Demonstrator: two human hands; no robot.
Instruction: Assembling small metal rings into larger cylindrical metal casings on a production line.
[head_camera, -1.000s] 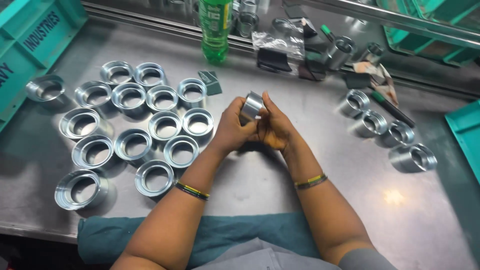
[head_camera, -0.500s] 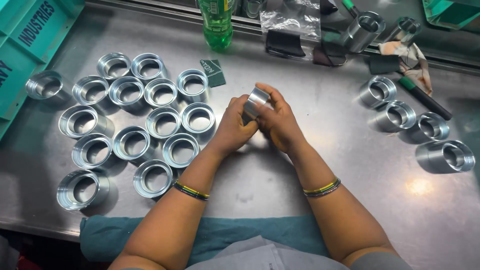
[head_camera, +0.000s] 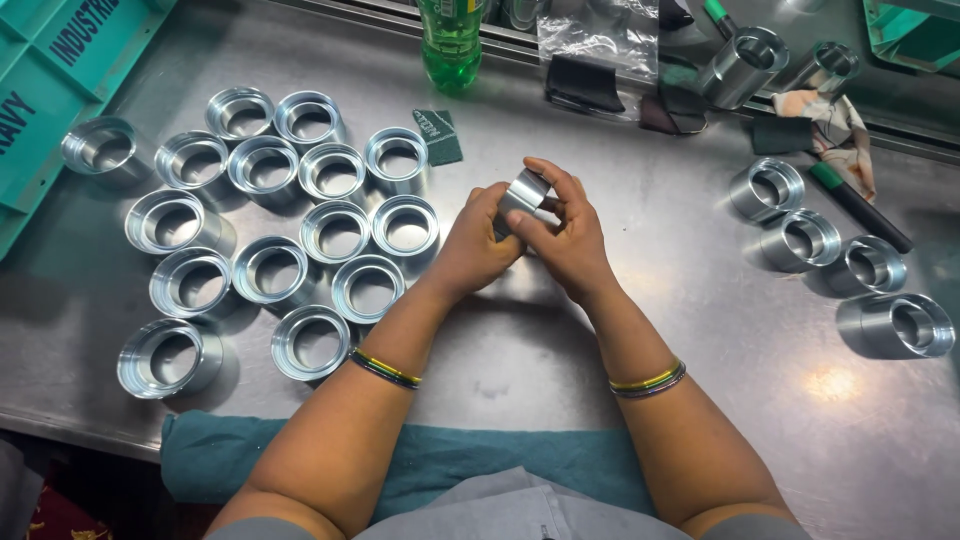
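Both hands meet above the middle of the steel table (head_camera: 560, 350). The left hand (head_camera: 470, 245) and the right hand (head_camera: 570, 240) jointly hold one short metal ring (head_camera: 522, 192), raised off the table. The fingers (head_camera: 545, 172) of the right hand curl over the ring's top and side; the left fingers close against its other side. To the left, a cluster of similar rings (head_camera: 300, 240) stands open end up. To the right, four thicker metal sleeves (head_camera: 840, 260) lie in a diagonal row. A green bottle (head_camera: 450, 45) stands at the far edge.
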